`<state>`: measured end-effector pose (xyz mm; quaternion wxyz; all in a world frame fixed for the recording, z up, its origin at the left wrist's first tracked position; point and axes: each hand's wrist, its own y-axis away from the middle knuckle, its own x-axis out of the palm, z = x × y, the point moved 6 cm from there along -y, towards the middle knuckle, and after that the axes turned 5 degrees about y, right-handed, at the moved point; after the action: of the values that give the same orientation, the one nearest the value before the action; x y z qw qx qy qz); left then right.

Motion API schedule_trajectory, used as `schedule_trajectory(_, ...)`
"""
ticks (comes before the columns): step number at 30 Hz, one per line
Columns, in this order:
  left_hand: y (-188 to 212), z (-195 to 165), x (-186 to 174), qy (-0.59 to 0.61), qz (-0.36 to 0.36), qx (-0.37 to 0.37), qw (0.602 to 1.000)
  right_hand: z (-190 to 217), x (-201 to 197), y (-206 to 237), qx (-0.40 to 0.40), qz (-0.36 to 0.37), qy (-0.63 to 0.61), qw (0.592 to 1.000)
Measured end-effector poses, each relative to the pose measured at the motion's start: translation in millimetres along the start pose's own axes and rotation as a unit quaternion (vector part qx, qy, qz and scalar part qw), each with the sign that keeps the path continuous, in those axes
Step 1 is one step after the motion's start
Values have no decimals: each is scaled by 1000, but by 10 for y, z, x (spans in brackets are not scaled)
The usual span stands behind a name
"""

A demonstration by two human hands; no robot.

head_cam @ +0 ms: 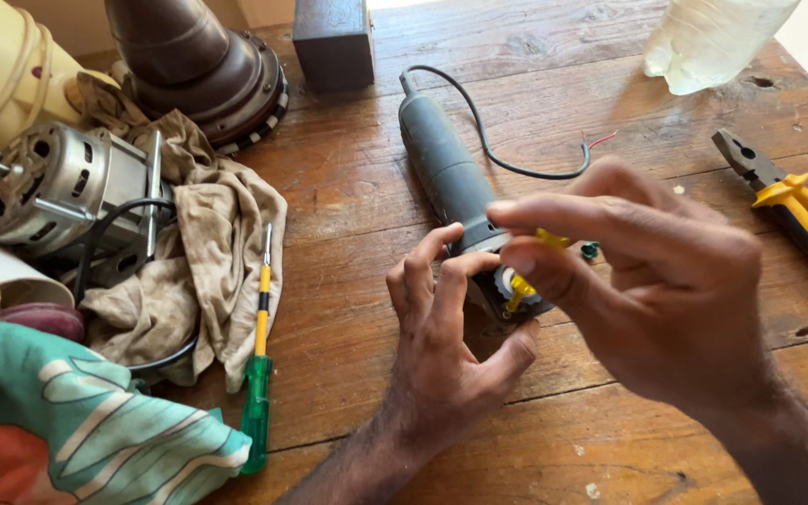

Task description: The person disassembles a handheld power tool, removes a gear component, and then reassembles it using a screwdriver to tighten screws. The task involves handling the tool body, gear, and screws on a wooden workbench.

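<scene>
Grey cylindrical power-tool body [449, 178] w/ black cord lies on the worn brown wooden table [554, 103], long axis running from far-left toward the person, open end nearest the hands. Left hand [441, 346] cups that near end from below-left, fingers curled against the housing, thumb spread out to the right; it steadies but doesn't fully close round. Right hand [647, 281] hovers just above and right of the opening, thumb & forefinger pressed together on a small yellow plastic piece [552, 238]. Another yellow bit [517, 292] sits in the tool's open end, directly below-left of the pinch, so the right hand is nearer to it. Yellow-and-green screwdriver [259, 365] lies well left, beside a crumpled beige rag [208, 252]; yellow-handled pliers [797, 210] far right.
</scene>
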<state>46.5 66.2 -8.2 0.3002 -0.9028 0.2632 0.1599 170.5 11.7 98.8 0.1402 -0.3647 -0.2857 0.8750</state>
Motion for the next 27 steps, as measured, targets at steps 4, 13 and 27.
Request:
schedule_trajectory(4,2,-33,-46,22,-29,3,999,-147,12,62,22,-17,2,1000)
schedule_trajectory(13,252,-106,-331,141,-158,-8,977,-3,26,57,-14,-19,50,998)
schedule_trajectory(27,347,110,-120,357,-242,-126,893,-192,67,174,37,-6,18,999)
